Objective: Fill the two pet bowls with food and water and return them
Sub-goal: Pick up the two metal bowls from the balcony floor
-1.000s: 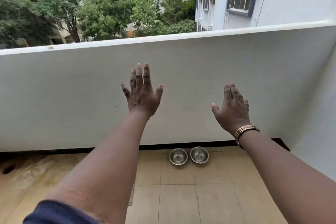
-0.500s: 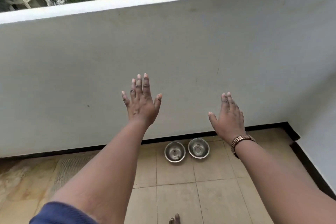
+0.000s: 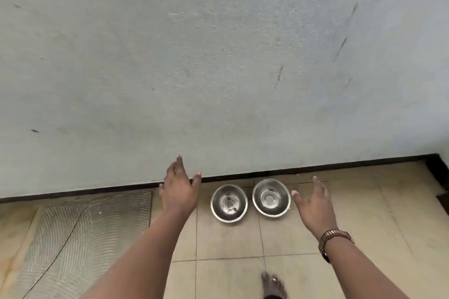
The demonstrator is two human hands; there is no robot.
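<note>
Two small steel bowls stand side by side on the tiled floor, close to the foot of the balcony wall. The left bowl and the right bowl both look empty. My left hand hovers with straight fingers to the left of the left bowl, apart from it. To the right of the right bowl is my right hand, fingers spread, a watch on its wrist. Neither hand touches a bowl.
The grey balcony wall fills the upper view, with a black skirting strip along its foot. A ridged grey patch marks the floor at left. My bare foot stands on the tiles below the bowls.
The view has tilted down and come nearer the wall; the trees and parapet top are gone. Both hands have dropped from wall height to either side of the bowls.
</note>
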